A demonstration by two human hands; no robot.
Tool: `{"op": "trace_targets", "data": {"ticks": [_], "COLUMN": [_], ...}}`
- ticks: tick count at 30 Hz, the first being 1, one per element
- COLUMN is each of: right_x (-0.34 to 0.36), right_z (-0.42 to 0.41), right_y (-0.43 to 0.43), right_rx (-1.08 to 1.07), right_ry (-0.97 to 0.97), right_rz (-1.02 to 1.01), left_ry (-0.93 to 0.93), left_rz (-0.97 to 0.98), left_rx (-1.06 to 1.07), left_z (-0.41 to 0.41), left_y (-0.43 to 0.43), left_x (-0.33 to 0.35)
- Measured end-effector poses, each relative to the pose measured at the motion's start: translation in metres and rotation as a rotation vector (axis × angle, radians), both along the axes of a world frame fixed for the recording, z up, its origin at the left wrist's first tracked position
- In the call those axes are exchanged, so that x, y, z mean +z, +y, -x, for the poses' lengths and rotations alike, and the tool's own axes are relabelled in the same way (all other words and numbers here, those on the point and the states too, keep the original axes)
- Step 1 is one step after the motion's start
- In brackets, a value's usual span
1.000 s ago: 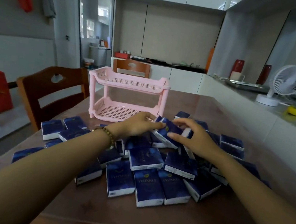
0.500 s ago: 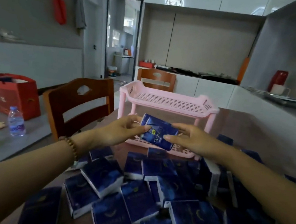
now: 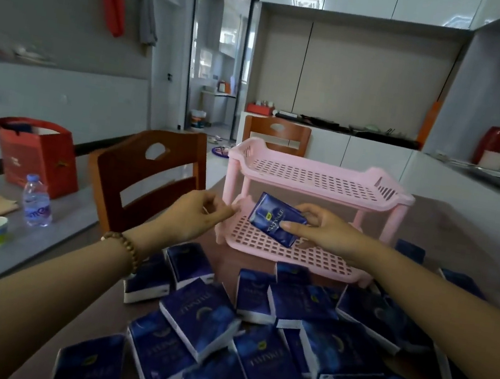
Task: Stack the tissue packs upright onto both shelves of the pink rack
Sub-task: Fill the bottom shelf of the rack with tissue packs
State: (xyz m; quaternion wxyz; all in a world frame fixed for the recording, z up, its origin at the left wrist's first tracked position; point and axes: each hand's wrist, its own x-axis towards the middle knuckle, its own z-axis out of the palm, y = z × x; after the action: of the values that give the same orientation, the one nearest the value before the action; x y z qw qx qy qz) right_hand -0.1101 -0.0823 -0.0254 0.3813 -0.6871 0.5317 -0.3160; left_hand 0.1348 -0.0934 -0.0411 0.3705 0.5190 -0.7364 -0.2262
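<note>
Near the middle of the frame, one blue tissue pack [image 3: 276,219] was held in the gap between the two shelves of the pink rack [image 3: 317,186], over the left part of the lower shelf [image 3: 282,249]. The pack was tilted, not upright. Its long side ran from the upper left down to the lower right, and its big blue face with the writing looked toward the camera. I could not tell if it touched the shelf.

The right hand [image 3: 326,233] gripped the right end of the pack. The thumb [image 3: 288,226] lay across the front face near the low edge, and the other fingers curled round the top right corner and went behind it.

The left hand [image 3: 196,213] was just left of the pack, with a small gap between them. Its fingers were loosely curled and held nothing. The fingertips were very close to the rack's left front post, but I could not tell if they touched it. A bead bracelet [image 3: 123,248] sat on that wrist.

Lower in the frame, many more tissue packs [image 3: 199,321] lay flat in a messy heap on the brown table [image 3: 223,269], in front of the rack. A wooden chair [image 3: 147,174] stood to the left of the rack.
</note>
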Motion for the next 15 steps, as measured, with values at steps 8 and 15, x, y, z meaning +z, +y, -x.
{"op": "trace_targets", "data": {"ticks": [8,15], "right_x": [-0.016,-0.036], "right_z": [-0.007,-0.013], "right_y": [-0.043,-0.095], "right_rx": [-0.071,-0.074], "right_ry": [0.097,0.2], "right_rz": [0.092,0.144], "left_ry": [0.127,0.134], "left_rz": [-0.228,-0.139], "left_rx": [-0.067,-0.096], "left_z": [0.007,0.015], "left_y": [-0.027,-0.037], "left_x": [-0.023,-0.036]}}
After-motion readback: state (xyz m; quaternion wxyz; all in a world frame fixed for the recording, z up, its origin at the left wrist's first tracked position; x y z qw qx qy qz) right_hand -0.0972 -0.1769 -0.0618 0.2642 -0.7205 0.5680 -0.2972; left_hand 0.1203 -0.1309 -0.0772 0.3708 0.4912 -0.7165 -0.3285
